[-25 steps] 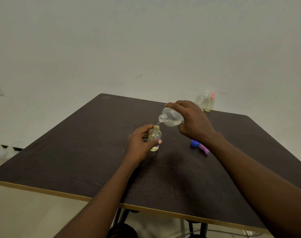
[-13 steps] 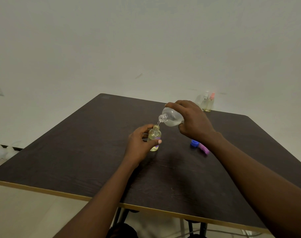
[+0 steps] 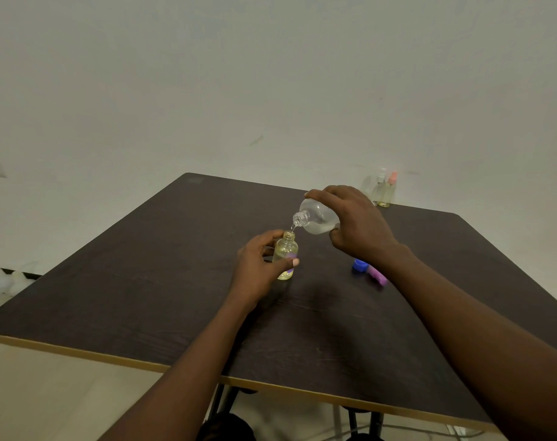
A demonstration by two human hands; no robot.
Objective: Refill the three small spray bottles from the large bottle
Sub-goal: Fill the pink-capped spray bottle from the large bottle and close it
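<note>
A small clear spray bottle [image 3: 285, 249] with yellowish liquid stands uncapped near the middle of the dark table [image 3: 143, 281]. My left hand [image 3: 258, 265] grips it around the body. My right hand [image 3: 356, 224] holds the large clear bottle [image 3: 315, 216] tilted on its side, its open neck just above the small bottle's mouth, with a thin stream of liquid running down. Two more small spray bottles, one with a white top [image 3: 378, 187] and one with a pink top [image 3: 387, 190], stand at the table's far edge.
A blue cap [image 3: 359, 265] and a purple spray top [image 3: 377, 276] lie on the table just right of my right wrist. A white wall rises behind the table. The table's near edge is trimmed in light wood.
</note>
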